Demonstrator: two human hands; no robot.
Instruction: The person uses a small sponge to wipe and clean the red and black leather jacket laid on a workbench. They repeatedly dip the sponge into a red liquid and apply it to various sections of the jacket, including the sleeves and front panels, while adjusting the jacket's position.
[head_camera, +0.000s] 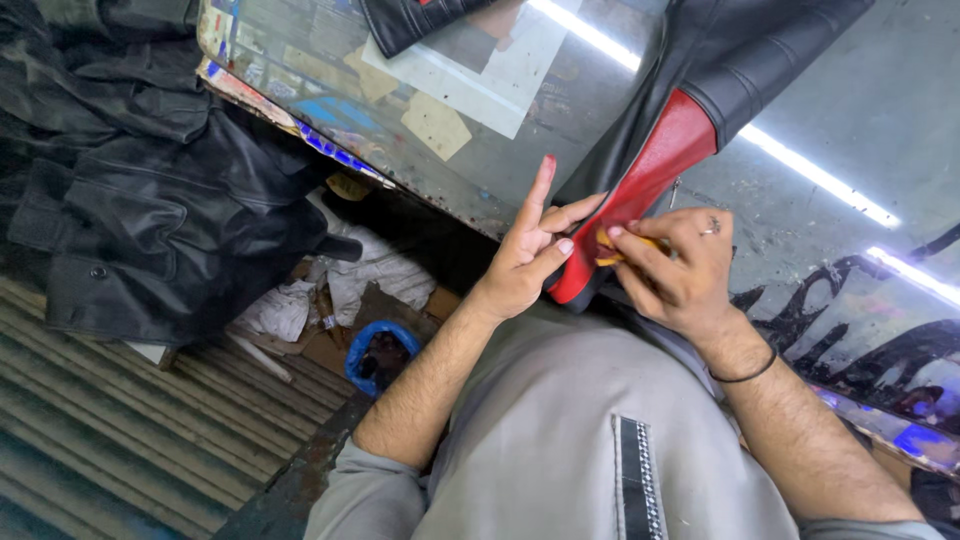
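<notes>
While left hand (527, 262) pins red leather panel (640, 190) | right hand (680, 268) pinches yellow piece (612, 250) | leather looks soft, pliable, light: grip near edge on worktop (480, 130)

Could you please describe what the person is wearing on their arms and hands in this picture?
Both forearms are bare, with grey sleeves pushed up near the elbows. The left hand wears nothing, though its raised fingertip shows a red smear. The right hand has a silver ring on one finger, and a thin black band circles that wrist. The grey shirt front carries a dark studded strip.
</notes>
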